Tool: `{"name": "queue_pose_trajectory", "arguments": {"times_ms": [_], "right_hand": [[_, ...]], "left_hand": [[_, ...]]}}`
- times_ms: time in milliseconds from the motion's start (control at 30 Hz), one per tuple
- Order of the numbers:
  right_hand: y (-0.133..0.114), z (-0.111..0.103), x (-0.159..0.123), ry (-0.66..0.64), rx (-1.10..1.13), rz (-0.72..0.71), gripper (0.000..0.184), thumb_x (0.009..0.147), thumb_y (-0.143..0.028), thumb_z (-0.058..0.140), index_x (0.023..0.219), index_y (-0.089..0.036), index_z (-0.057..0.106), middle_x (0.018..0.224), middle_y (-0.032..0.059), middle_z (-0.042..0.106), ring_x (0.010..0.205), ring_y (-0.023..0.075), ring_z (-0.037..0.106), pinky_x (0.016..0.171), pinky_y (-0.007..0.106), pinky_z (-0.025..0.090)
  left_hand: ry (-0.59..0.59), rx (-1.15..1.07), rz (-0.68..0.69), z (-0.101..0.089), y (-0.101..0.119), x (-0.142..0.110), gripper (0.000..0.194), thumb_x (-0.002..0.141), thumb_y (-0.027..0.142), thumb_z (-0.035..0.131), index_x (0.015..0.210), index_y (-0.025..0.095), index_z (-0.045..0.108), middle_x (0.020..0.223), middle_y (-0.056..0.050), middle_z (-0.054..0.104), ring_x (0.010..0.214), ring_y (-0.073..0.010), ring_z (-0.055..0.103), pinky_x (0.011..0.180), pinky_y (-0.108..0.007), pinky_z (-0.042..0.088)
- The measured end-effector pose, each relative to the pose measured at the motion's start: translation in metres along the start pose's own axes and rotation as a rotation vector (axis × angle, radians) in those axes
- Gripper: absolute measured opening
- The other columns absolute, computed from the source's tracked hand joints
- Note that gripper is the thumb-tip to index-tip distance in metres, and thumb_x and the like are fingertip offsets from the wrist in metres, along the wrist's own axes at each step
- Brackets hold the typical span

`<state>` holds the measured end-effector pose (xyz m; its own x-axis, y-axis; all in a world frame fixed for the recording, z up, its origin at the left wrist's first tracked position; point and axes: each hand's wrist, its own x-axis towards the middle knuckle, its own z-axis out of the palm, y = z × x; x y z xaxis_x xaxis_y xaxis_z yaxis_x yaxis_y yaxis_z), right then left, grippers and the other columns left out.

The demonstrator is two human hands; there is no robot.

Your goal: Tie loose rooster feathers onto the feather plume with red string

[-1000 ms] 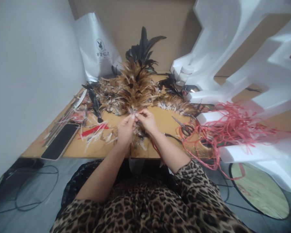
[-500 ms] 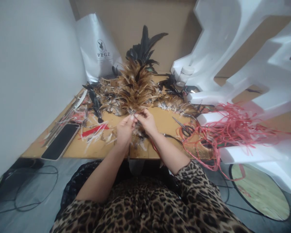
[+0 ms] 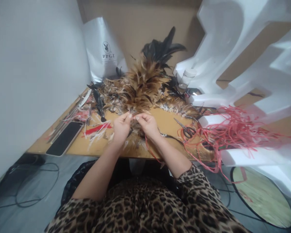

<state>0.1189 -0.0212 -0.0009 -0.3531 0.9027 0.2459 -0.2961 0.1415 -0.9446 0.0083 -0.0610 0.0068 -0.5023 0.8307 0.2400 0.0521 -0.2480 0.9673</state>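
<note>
A tall bundle of brown feathers (image 3: 142,82), topped by long black feathers (image 3: 162,50), leans to the right in front of me. At its lower end, my left hand (image 3: 122,127) pinches the feather base between thumb and fingers. Close beside it my right hand (image 3: 147,124) is closed too, thumb against forefinger, at what looks like a thin red ribbon; the fingertips partly hide it. Part of a red ribbon (image 3: 149,149) hangs below my right wrist to the table edge. More loose feathers (image 3: 135,134) lie beneath my hands.
Scissors (image 3: 188,131) and a tangle of red ribbon (image 3: 237,132) lie to the right, among white foam shapes (image 3: 244,157). A phone (image 3: 64,138) rests at the left edge. Behind stand a silver bag (image 3: 105,64) and a clear bottle (image 3: 186,77). Black feathers (image 3: 98,102) lie left.
My hands have moved slightly apart, the left one to the left. The feather bundle's top has tipped to the right. The whole view has shifted slightly.
</note>
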Motion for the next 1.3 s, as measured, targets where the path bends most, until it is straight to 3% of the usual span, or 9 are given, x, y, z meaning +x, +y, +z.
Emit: {"name": "queue_pose_trajectory", "arguments": {"times_ms": [167,300,467,600,733,900,1100,1200,1300], "right_hand": [[-0.008,0.013,-0.004,0.015,-0.017,-0.034,0.018,0.072,-0.036,0.064,0.064,-0.02,0.065,0.065,0.0005,0.063,0.068,0.0152,0.059,0.073,0.031,0.047],[-0.031,0.005,0.003,-0.145,-0.288,-0.003,0.018,0.073,-0.033,0.06,0.069,-0.017,0.067,0.058,-0.0013,0.059,0.056,0.0111,0.05,0.058,0.025,0.039],[-0.088,-0.014,0.015,-0.377,-0.834,-0.154,0.011,0.071,-0.021,0.063,0.063,-0.016,0.069,0.053,-0.0019,0.057,0.051,0.0088,0.044,0.056,0.025,0.03],[-0.12,-0.016,0.035,-0.449,-0.917,-0.277,0.007,0.063,-0.015,0.07,0.059,-0.02,0.07,0.058,-0.0018,0.061,0.061,0.0126,0.052,0.063,0.026,0.031],[-0.112,-0.008,0.068,-0.408,-0.841,-0.323,0.008,0.059,-0.014,0.075,0.058,-0.021,0.071,0.057,-0.0031,0.061,0.066,0.0136,0.054,0.067,0.026,0.033],[-0.089,0.006,0.093,-0.51,-0.818,-0.259,0.005,0.057,-0.018,0.075,0.056,-0.019,0.071,0.051,-0.0042,0.06,0.055,0.01,0.051,0.059,0.024,0.032],[-0.093,0.003,0.102,-0.519,-0.75,-0.135,0.016,0.049,-0.025,0.081,0.052,-0.014,0.069,0.044,-0.0046,0.054,0.047,0.0068,0.045,0.053,0.023,0.033],[-0.099,-0.027,0.104,-0.457,-0.691,0.003,0.022,0.046,-0.026,0.083,0.055,-0.012,0.069,0.042,-0.0041,0.052,0.046,0.0067,0.043,0.05,0.023,0.033],[-0.102,-0.066,0.09,-0.223,-0.63,0.024,0.028,0.048,-0.032,0.084,0.057,-0.012,0.068,0.041,-0.0043,0.048,0.045,0.0059,0.041,0.047,0.021,0.031]], "left_hand": [[-0.015,0.115,0.132,-0.006,-0.001,-0.001,0.016,0.075,0.027,0.061,0.079,0.015,0.072,0.08,-0.006,0.069,0.078,-0.0184,0.061,0.078,-0.03,0.046],[-0.011,0.283,0.304,-0.015,0.004,0.003,0.018,0.079,0.027,0.059,0.086,0.018,0.073,0.084,-0.007,0.069,0.086,-0.0214,0.061,0.082,-0.031,0.044],[-0.211,0.821,0.464,-0.033,0.014,0.007,0.03,0.087,0.028,0.046,0.105,0.019,0.068,0.079,-0.009,0.062,0.079,-0.022,0.058,0.074,-0.031,0.042],[-0.376,1.213,0.59,-0.044,0.029,0.0,0.035,0.087,0.021,0.042,0.117,0.019,0.06,0.083,-0.01,0.06,0.08,-0.0227,0.057,0.069,-0.03,0.042],[-0.546,1.312,0.758,-0.051,0.049,-0.006,0.04,0.086,0.015,0.039,0.123,0.016,0.055,0.084,-0.012,0.06,0.082,-0.0227,0.057,0.068,-0.03,0.043],[-0.591,1.269,0.846,-0.06,0.067,-0.001,0.045,0.084,0.012,0.038,0.127,0.015,0.053,0.08,-0.012,0.06,0.078,-0.021,0.057,0.068,-0.029,0.046],[-0.729,1.221,0.795,-0.079,0.078,0.009,0.048,0.081,0.011,0.041,0.126,0.021,0.055,0.087,-0.011,0.064,0.082,-0.021,0.057,0.07,-0.03,0.047],[-0.756,1.046,0.652,-0.1,0.088,0.017,0.044,0.077,0.014,0.05,0.118,0.025,0.062,0.086,-0.008,0.066,0.083,-0.0208,0.058,0.073,-0.031,0.048],[-0.643,0.72,0.374,-0.124,0.097,0.026,0.028,0.067,0.019,0.067,0.093,0.026,0.072,0.08,-0.006,0.068,0.079,-0.0209,0.061,0.07,-0.03,0.049]]}}
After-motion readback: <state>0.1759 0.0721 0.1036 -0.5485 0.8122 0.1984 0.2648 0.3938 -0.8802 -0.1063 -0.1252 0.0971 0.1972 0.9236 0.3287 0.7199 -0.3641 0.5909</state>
